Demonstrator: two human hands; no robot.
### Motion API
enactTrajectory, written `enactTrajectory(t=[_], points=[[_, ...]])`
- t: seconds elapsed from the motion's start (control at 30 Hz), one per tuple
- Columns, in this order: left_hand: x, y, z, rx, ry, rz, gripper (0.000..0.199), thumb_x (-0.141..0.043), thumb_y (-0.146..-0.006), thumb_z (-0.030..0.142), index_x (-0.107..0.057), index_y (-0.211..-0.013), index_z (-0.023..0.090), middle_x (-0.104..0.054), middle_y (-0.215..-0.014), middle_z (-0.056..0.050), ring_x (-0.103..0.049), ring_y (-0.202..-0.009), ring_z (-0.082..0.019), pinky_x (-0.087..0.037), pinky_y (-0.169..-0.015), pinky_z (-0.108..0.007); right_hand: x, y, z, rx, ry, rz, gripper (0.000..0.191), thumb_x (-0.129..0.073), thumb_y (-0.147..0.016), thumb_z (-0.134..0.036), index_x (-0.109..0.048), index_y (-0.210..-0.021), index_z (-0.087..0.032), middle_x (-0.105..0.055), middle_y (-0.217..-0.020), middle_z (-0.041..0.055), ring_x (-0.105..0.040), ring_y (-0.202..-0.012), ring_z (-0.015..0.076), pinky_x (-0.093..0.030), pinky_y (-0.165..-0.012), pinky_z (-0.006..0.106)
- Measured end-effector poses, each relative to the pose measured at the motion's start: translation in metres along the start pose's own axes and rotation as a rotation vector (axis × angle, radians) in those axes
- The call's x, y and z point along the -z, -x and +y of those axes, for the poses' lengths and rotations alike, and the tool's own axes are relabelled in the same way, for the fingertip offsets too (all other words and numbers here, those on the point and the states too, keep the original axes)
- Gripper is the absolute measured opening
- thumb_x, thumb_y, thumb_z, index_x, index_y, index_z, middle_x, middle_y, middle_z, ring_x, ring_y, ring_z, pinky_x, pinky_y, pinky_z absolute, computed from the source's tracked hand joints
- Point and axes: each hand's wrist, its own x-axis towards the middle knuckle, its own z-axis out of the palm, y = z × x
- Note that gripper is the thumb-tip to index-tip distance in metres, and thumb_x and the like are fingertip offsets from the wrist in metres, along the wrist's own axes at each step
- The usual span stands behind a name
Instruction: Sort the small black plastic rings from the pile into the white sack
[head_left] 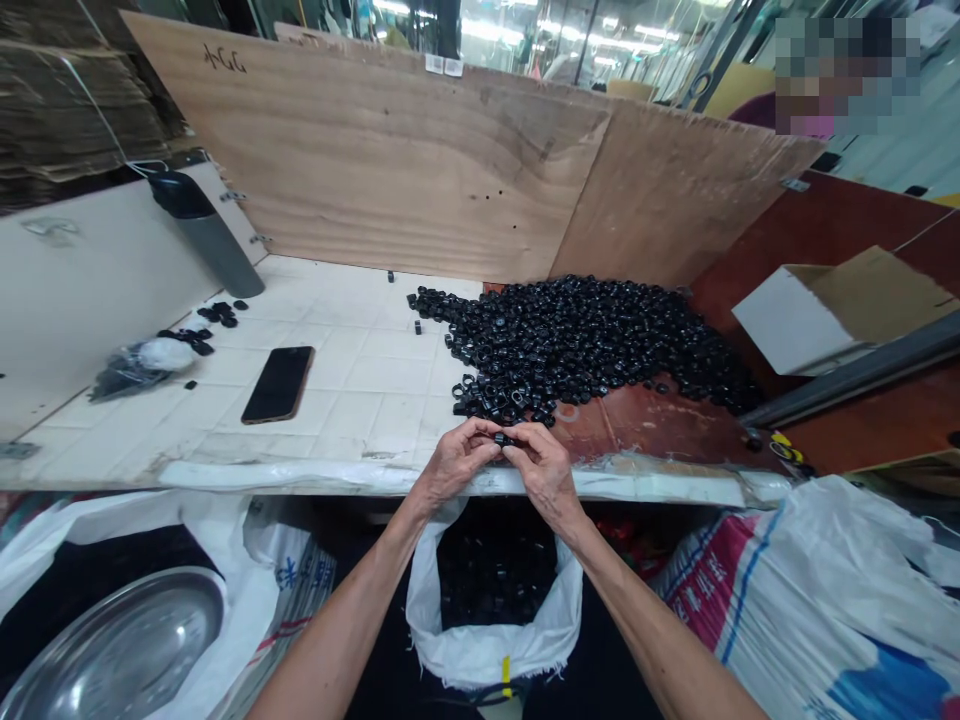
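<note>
Both my hands meet at the front edge of the white table (360, 380). A small black ring-like part (501, 439) is pinched between the fingertips of my left hand (456, 458) and my right hand (546, 470). Just beyond my fingers a wide heap of small black parts (585, 335) spreads over the right half of the tabletop. Below my hands hangs an open white sack (491, 645) with many black parts inside it.
A phone (277, 384), a plastic bag (135, 368) and a grey bottle (214, 240) are on the left. Plywood (420, 160) stands behind. An open carton (810, 320) is at right. A metal basin (127, 640) and a printed sack (817, 590) flank the lower area.
</note>
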Motion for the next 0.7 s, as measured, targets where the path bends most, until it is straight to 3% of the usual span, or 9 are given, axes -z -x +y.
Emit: enactTrajectory(t=[0.17,0.37,0.53,0.7], points=[[0.001,0.001,-0.003,-0.027,-0.002,0.048,0.027,-0.070,-0.082,0.029,-0.064,-0.104,0.014,-0.071,-0.098,-0.006,-0.067,-0.088,-0.017,-0.054,-0.083,-0.029,-0.002,0.001,-0.005,-0.012,0.004,0.033,0.023,-0.062,-0.086,-0.021,-0.068,-0.109,-0.022,-0.067,-0.105,0.0066,-0.066,-0.095,0.0196,-0.056,-0.083,0.032],[-0.001,0.002,-0.001,-0.036,-0.018,0.086,0.032,-0.072,-0.079,0.032,-0.065,-0.104,0.013,-0.072,-0.098,-0.007,-0.068,-0.089,-0.020,-0.057,-0.084,-0.034,-0.001,-0.001,-0.013,0.061,0.125,0.029,0.014,-0.061,-0.089,-0.029,-0.071,-0.095,-0.021,-0.069,-0.097,0.0068,-0.066,-0.089,0.0201,-0.056,-0.080,0.032],[-0.001,0.003,0.000,-0.053,-0.008,0.071,0.030,-0.072,-0.080,0.033,-0.067,-0.103,0.013,-0.072,-0.100,-0.008,-0.068,-0.092,-0.020,-0.056,-0.087,-0.034,-0.004,-0.001,-0.013,0.066,0.219,0.087,0.021,-0.059,-0.091,-0.030,-0.067,-0.107,-0.020,-0.068,-0.094,0.0058,-0.066,-0.083,0.0187,-0.055,-0.075,0.030],[-0.001,0.003,-0.001,-0.024,0.017,0.092,0.031,-0.073,-0.079,0.032,-0.066,-0.103,0.013,-0.071,-0.098,-0.007,-0.068,-0.089,-0.019,-0.056,-0.085,-0.033,-0.004,-0.001,-0.013,0.175,0.283,0.001,0.019,-0.052,-0.095,-0.026,-0.066,-0.106,-0.020,-0.068,-0.097,0.0072,-0.065,-0.088,0.0198,-0.053,-0.082,0.032]])
